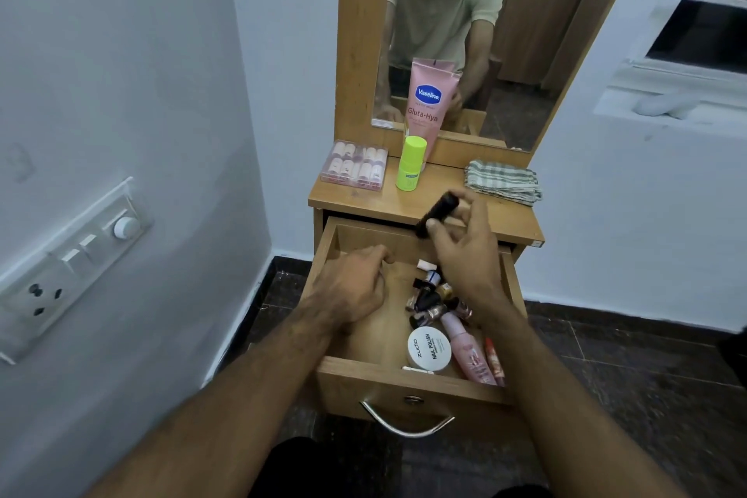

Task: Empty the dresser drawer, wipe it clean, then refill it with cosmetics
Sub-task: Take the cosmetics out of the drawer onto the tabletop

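Fingers (pixel 434 228) of the right hand (pixel 465 251) pinch a dark tube (pixel 436 214) lifted over the open drawer (pixel 412 380); the left hand (pixel 351 287) rests curled on the drawer floor, and whether it holds anything cannot be told. Emptying looks to be the step in hand; next the tube likely needs setting on the desk (pixel 364 202). Already there stand one pink lotion tube (pixel 428 105), one green bottle (pixel 410 164), one clear case (pixel 353 166) and one folded cloth (pixel 501 180). Inside remain one white jar (pixel 428 348), one pink bottle (pixel 471 356) and a cluster of small bottles (pixel 432 299), too jumbled to count.

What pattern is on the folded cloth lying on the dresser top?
The folded cloth is checked with grey-green and white stripes, seen in the head view, on the wooden dresser top.
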`<state>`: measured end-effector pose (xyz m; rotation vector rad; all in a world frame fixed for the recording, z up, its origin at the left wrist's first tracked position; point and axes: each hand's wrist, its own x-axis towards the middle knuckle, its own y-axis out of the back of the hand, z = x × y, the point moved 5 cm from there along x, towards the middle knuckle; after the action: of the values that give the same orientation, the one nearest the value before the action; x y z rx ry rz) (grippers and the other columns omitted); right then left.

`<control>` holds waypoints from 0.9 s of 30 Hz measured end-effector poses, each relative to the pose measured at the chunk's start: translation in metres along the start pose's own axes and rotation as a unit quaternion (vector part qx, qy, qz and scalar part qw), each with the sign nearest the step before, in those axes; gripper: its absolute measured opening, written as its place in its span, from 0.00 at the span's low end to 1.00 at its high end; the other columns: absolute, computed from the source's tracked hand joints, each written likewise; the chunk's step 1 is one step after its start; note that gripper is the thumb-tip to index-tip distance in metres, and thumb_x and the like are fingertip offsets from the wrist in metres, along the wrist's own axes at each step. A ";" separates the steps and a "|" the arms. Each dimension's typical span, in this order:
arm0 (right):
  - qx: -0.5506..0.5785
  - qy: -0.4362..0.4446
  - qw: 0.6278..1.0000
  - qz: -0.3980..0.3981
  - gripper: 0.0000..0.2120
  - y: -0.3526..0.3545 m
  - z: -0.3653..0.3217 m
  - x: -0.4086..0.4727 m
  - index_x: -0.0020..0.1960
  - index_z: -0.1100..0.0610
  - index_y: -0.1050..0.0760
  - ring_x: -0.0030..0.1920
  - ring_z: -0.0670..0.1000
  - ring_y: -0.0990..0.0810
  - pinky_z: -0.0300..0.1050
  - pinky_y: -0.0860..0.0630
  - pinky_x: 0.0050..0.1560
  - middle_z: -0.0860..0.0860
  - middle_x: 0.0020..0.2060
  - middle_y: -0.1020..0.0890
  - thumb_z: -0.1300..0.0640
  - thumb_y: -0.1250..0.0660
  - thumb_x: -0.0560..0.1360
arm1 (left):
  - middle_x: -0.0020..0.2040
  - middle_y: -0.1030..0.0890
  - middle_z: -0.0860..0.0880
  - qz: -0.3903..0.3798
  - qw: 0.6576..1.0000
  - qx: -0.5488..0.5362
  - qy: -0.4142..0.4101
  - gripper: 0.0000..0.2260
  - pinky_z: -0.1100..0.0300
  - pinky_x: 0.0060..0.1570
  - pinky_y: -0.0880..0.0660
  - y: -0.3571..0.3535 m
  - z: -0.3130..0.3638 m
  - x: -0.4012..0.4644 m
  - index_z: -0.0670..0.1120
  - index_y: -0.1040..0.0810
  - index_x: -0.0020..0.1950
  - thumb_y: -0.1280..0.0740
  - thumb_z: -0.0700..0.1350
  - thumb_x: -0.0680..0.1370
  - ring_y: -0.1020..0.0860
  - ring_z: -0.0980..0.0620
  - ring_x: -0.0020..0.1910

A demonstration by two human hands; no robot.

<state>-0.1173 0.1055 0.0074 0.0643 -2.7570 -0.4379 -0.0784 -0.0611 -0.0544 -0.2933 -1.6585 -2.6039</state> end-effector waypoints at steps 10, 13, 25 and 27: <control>-0.191 -0.008 0.981 0.013 0.25 -0.021 -0.004 0.077 0.70 0.49 0.33 0.52 0.49 0.18 0.50 0.20 0.56 0.49 0.59 0.19 0.56 0.27 0.77 | 0.60 0.20 0.53 -0.005 1.000 -0.007 0.001 0.15 0.53 0.50 0.23 -0.004 -0.001 0.003 0.52 0.28 0.66 0.39 0.45 0.79 0.22 0.52 0.53; -0.166 -0.041 0.985 0.022 0.27 -0.023 0.007 0.080 0.70 0.51 0.33 0.55 0.48 0.19 0.49 0.20 0.58 0.49 0.59 0.19 0.57 0.25 0.76 | 0.61 0.21 0.53 -0.006 1.000 -0.002 0.001 0.15 0.53 0.51 0.23 -0.005 -0.001 0.003 0.52 0.29 0.66 0.39 0.45 0.79 0.22 0.52 0.54; -0.365 0.026 0.901 -0.234 0.13 -0.021 0.041 -0.032 0.59 0.46 0.22 0.57 0.46 0.22 0.42 0.28 0.54 0.43 0.53 0.18 0.54 0.32 0.76 | 0.60 0.20 0.53 -0.009 1.000 0.014 -0.002 0.16 0.52 0.51 0.23 -0.005 -0.001 0.002 0.53 0.29 0.66 0.39 0.45 0.78 0.22 0.49 0.57; -0.482 0.025 0.812 -0.327 0.20 -0.027 0.054 -0.039 0.65 0.44 0.25 0.68 0.52 0.30 0.51 0.38 0.68 0.45 0.65 0.23 0.54 0.34 0.74 | 0.59 0.20 0.54 -0.019 1.000 0.014 0.000 0.16 0.53 0.51 0.24 -0.005 -0.001 0.001 0.53 0.29 0.65 0.39 0.45 0.77 0.22 0.49 0.56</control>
<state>-0.1000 0.0992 -0.0620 0.7474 -2.0488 -1.8948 -0.0799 -0.0593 -0.0595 -0.2643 -1.7167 -2.6038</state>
